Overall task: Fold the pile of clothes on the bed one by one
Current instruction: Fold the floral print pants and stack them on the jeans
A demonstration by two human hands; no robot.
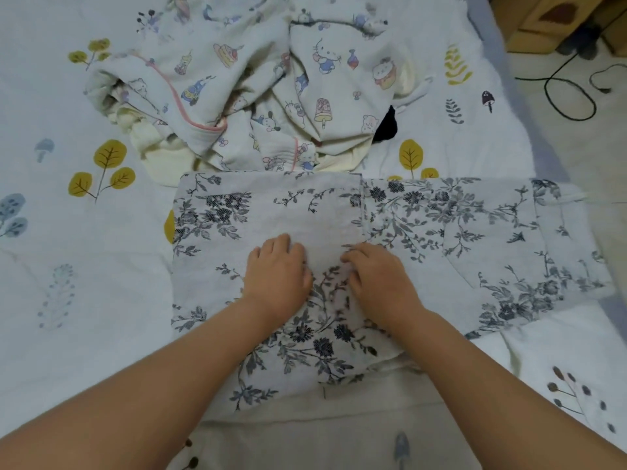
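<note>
both hands down on the floral garment

fingers of the left hand (276, 278) curled knuckles-up, tips tucked into the cloth — whether pinching a fold or only pressing, cannot tell. same for the right hand (380, 283): fingers bent under, tips out of sight against the fabric. hands near each other, a narrow strip of print between them, bare forearms running down to 7 and 5 o'clock.

under both, the floral garment (441, 239) — pale grey with dark blue-grey flowers, lying flat at the centre. left part doubled over into a squarish panel with a straight edge at about 12 o'clock from the hands; the rest spread out toward 3 o'clock, one layer, reaching almost to the side of the bed.

just past it at 12 o'clock, touching its far edge, the pile of clothes (237, 83): crumpled cartoon-print pieces with pink piping, cream cloth beneath at 11 o'clock, something black poking out at 1 o'clock.

all on the bedsheet (68, 266), white with yellow and blue leaves. at 2 o'clock, off the bed, a black cable (573, 93) looped on the floor.
</note>
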